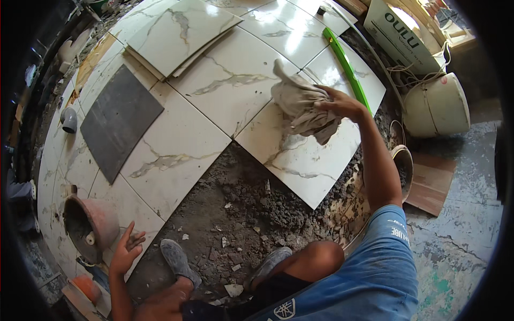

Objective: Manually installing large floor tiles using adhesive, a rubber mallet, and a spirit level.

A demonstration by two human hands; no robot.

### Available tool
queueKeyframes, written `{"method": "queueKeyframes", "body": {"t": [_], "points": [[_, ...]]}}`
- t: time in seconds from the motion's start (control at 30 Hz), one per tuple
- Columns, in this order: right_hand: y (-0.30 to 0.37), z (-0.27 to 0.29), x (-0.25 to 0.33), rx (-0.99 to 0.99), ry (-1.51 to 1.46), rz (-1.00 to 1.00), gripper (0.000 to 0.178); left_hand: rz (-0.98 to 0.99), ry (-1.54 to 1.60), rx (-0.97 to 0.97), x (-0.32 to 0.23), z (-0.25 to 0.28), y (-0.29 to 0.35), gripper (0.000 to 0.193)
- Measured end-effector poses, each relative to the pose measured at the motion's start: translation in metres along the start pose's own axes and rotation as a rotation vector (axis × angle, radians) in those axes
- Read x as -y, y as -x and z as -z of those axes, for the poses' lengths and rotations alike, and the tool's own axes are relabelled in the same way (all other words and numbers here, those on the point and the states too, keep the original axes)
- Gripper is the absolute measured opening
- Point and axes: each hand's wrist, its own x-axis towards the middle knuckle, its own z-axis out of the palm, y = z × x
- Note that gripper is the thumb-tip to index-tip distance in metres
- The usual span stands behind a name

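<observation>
My right hand (pixel 341 104) is closed on a crumpled, dirty beige rag (pixel 301 101). The rag hangs over a white marble-patterned floor tile (pixel 305 174) at the edge of the tiled area; whether it touches the tile I cannot tell. Faint dirt marks show on that tile. At the lower left my left hand (pixel 127 247) is held with its fingers apart and nothing in them. Nearest to it is a pinkish bucket (pixel 104 222) tipped toward the left, with grey residue inside.
Loose mortar and rubble (pixel 235 214) lie around my feet. A green spirit level (pixel 348 69) rests on the tiles at the right. Stacked tiles (pixel 184 32), a dark grey tile (pixel 120 123), a grey pipe fitting (pixel 69 120), a cream container (pixel 436 104) and a carton (pixel 399 40) stand about.
</observation>
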Motion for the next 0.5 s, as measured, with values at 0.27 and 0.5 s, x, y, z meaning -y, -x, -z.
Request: {"method": "queueKeyframes", "body": {"t": [0.27,0.5], "points": [[-0.020,-0.057,-0.168,-0.852,0.919,-0.169,0.095,0.446,0.038,-0.183,0.145,0.063,0.112,0.104],[-0.117,-0.003,-0.166,-1.082,0.700,-0.527,0.072,0.632,-0.037,-0.442,0.172,0.090,0.192,0.091]]}}
